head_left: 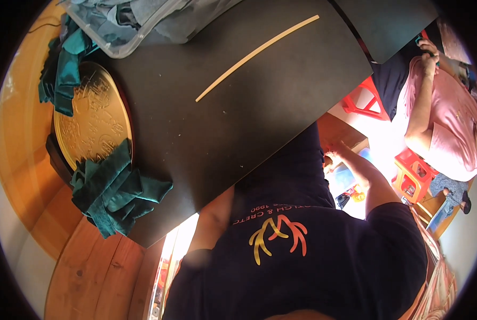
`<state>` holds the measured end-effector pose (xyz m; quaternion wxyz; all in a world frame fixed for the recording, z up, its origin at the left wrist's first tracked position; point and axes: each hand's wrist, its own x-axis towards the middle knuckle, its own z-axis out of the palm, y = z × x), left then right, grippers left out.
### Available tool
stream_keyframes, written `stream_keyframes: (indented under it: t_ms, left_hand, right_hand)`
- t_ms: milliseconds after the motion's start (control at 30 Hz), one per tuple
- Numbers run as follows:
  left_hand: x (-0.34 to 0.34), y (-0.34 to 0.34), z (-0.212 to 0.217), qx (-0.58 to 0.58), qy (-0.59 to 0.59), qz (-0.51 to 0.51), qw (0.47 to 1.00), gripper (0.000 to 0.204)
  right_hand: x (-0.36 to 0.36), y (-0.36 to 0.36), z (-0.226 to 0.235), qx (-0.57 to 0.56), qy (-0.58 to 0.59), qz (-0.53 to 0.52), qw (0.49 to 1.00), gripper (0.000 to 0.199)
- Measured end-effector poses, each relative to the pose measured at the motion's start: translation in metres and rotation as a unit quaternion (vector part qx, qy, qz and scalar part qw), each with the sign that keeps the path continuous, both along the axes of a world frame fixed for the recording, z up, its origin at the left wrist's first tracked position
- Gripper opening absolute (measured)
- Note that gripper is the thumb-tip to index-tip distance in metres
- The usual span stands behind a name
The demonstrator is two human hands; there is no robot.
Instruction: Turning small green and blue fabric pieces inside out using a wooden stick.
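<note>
- desk (260,117): matt black
- strip (257,51): pale cream
- round tray (92,125): gold, embossed pattern
- cloths (116,192): dark teal
- T-shirt (313,256): navy, orange-yellow antler print
- stools (412,176): red

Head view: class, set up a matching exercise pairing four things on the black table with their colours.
Things:
1. round embossed tray
2. crumpled cloth at the table's near edge
3. long thin strip
4. tabletop

Colours:
A. black
B. gold
C. pale cream
D. dark teal green

Pairs: 1-B, 2-D, 3-C, 4-A
</note>
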<state>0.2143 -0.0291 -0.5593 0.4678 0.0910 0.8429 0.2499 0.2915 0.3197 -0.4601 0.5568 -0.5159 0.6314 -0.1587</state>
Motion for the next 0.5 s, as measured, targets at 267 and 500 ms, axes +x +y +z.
stream_keyframes:
  t_ms: [267,500]
  left_hand:
    - [-0.018,0.013,0.002,0.025,0.033,0.116,0.992,0.055]
    - [-0.044,0.021,0.011,0.071,0.086,0.224,0.968,0.053]
  right_hand:
    - [0.003,0.007,0.008,-0.014,0.026,0.02,0.999,0.039]
    - [-0.015,-0.003,0.011,-0.011,0.077,0.05,0.996,0.039]
